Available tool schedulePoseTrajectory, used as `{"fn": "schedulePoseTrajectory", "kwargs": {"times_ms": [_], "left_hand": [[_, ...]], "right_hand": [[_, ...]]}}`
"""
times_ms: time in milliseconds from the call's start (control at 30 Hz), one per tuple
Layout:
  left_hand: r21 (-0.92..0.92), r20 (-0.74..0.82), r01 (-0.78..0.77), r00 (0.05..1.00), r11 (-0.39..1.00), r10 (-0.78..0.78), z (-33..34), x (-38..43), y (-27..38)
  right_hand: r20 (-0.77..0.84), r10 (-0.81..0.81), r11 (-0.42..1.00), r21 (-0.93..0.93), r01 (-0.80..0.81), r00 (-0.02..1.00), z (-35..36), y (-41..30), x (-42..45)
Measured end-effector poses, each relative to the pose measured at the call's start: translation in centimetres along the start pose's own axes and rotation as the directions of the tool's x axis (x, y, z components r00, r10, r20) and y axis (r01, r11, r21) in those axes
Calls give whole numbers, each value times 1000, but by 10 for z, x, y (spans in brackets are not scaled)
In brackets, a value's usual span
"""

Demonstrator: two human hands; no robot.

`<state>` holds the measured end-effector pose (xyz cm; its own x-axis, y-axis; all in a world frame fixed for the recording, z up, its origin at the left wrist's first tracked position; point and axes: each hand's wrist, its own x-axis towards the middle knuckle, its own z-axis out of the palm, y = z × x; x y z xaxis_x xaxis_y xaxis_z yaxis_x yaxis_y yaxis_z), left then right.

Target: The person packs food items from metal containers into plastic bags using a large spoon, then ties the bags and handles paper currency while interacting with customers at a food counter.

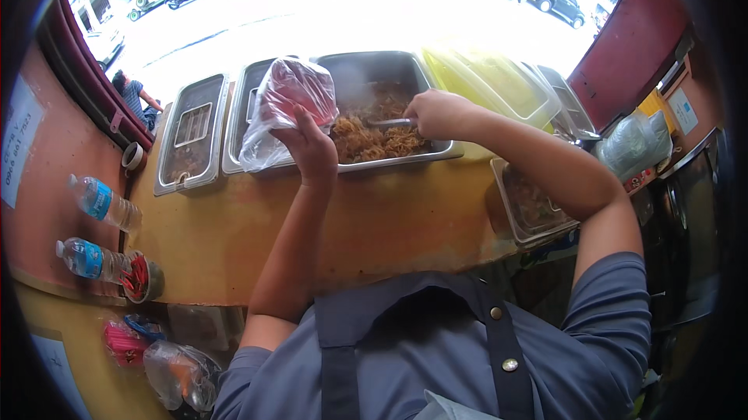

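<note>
My left hand [312, 151] holds up a reddish plate [297, 101] wrapped in a clear plastic bag [260, 148], whose loose end hangs down on the left. It is raised over the front left of a steel food pan [403, 161]. Brown noodles [374, 142] lie heaped in that pan, and a whitish haze blurs its back part. Over the pan's right side, my right hand [441, 116] grips a metal serving utensil [390, 123]. The utensil's end is among the noodles; its exact kind cannot be made out.
Lidded food pans stand left [193, 128] and at the front right [532, 204]. A yellow container with a clear lid [497, 84] adjoins the noodle pan. Two water bottles [96, 201] and a cup of red items [143, 277] line the left edge. Rolled plastic bags [634, 142] sit right.
</note>
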<state>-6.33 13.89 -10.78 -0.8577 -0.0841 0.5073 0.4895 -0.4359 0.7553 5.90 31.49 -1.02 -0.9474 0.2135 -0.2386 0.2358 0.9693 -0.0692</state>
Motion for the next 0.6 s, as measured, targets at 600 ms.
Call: {"fn": "schedulePoseTrajectory", "kwargs": {"times_ms": [600], "left_hand": [[-88, 318, 556, 802, 826, -506, -31, 41, 75]], "right_hand": [[430, 264, 679, 553, -483, 863, -94, 59, -41]]}}
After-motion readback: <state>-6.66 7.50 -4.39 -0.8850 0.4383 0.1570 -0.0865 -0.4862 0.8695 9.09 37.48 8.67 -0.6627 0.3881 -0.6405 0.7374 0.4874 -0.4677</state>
